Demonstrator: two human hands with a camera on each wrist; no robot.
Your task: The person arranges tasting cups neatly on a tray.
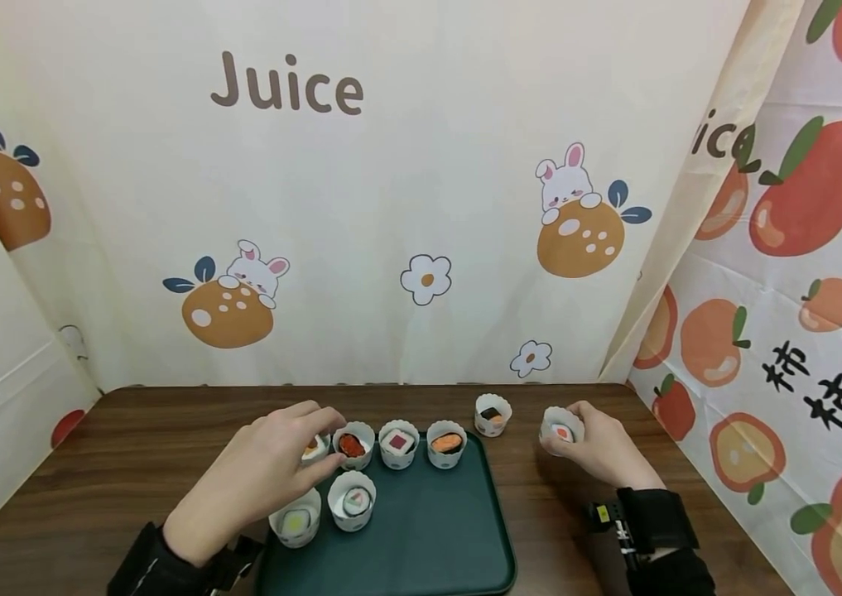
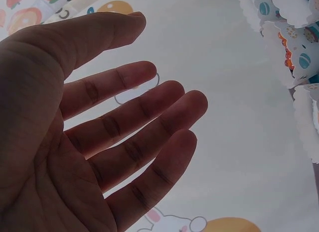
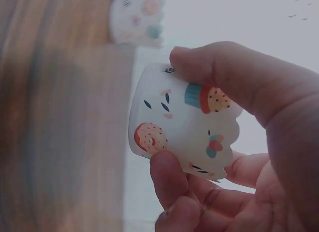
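Observation:
My right hand [image 1: 599, 443] grips a white paper baking cup [image 1: 561, 427] with a small sushi piece inside, over the right part of the table. The right wrist view shows this cup [image 3: 182, 122] tilted, printed with cupcakes and doughnuts, thumb on one side and fingers on the other. My left hand [image 1: 267, 468] hovers over the left side of a dark green tray [image 1: 435, 530]; in the left wrist view its fingers [image 2: 169, 112] are spread with nothing between them. It partly hides a cup [image 1: 316, 449] in the tray's back row.
Along the tray's back stand cups with a red-topped piece [image 1: 353, 444], a roll [image 1: 399, 444] and an orange-topped piece [image 1: 446, 444]. Two more cups with rolls, one green-centred [image 1: 295, 521] and one pale [image 1: 352, 501], stand in front. Another cup [image 1: 493, 415] is on the table behind the tray.

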